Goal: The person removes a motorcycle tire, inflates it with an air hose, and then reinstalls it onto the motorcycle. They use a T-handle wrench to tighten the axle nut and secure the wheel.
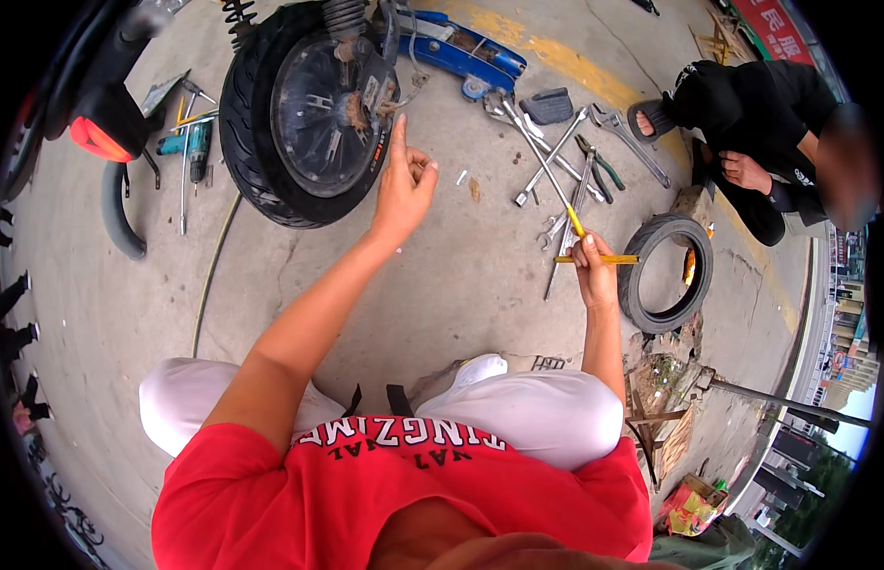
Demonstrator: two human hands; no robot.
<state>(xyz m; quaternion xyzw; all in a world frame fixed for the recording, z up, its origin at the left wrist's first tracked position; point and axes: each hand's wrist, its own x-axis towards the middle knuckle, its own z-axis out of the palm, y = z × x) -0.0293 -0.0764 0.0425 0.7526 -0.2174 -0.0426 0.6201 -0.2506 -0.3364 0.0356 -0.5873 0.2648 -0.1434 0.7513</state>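
Observation:
My left hand (404,195) is raised in front of a scooter wheel (314,123) with a black tyre and a dusty hub. Its index finger points up toward the rusty axle area, the other fingers are partly bent, and nothing is in it. Whether the fingertip touches the wheel, I cannot tell. A T-handle wrench (574,220) with a yellow grip and a long metal shaft is held in my closed right hand (594,274). Its shaft slants away to the upper left, over tools on the ground.
A blue floor jack (470,59) stands beside the wheel. Near it lie a cross wrench (556,152), pliers (601,169) and an adjustable wrench (634,144). A loose tyre (702,275) is at right, near a crouching person (746,142). A teal drill (201,142) lies left.

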